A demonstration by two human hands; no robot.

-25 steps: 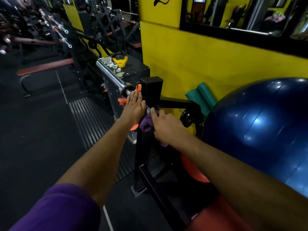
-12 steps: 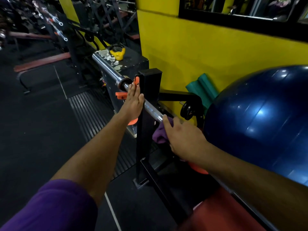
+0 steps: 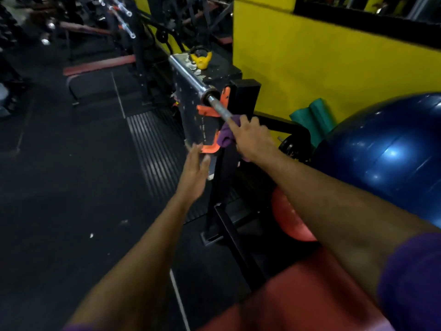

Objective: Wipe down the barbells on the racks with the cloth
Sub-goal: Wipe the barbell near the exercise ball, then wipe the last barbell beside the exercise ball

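Right hand (image 3: 253,137): fingers curled over a bunched purple cloth (image 3: 226,134), pressing it onto the bare steel barbell shaft (image 3: 220,111); index finger lies along the bar.
Cloth: wrapped on the shaft just inboard of the black rack upright (image 3: 247,96), a loose fold hanging below the hand.
Left hand (image 3: 194,174): fingers straight and slightly spread, holding nothing, off the bar; fingertips near the lower orange J-hook (image 3: 210,148), contact not clear due to blur.
Barbell: shaft runs from the cloth up-left through a dark collar (image 3: 207,94) into the chrome sleeve (image 3: 185,70); lies by the upper orange J-hook (image 3: 210,111) on the upright.
Behind sleeve: scuffed black box (image 3: 214,68) with a small yellow kettlebell (image 3: 201,59) on top.
Right side: large glossy blue exercise ball (image 3: 391,154) touching the right forearm area; rolled green foam mats (image 3: 312,118) against the yellow wall (image 3: 322,60); black weight plate (image 3: 292,146) between rack and ball.
Below: red bench pad (image 3: 298,295) at frame bottom, red disc (image 3: 290,223) under the right arm.
Floor: black rubber floor (image 3: 59,187) with a ribbed mat strip (image 3: 152,149).
Sleeves: purple sleeve (image 3: 412,283) on the right arm.
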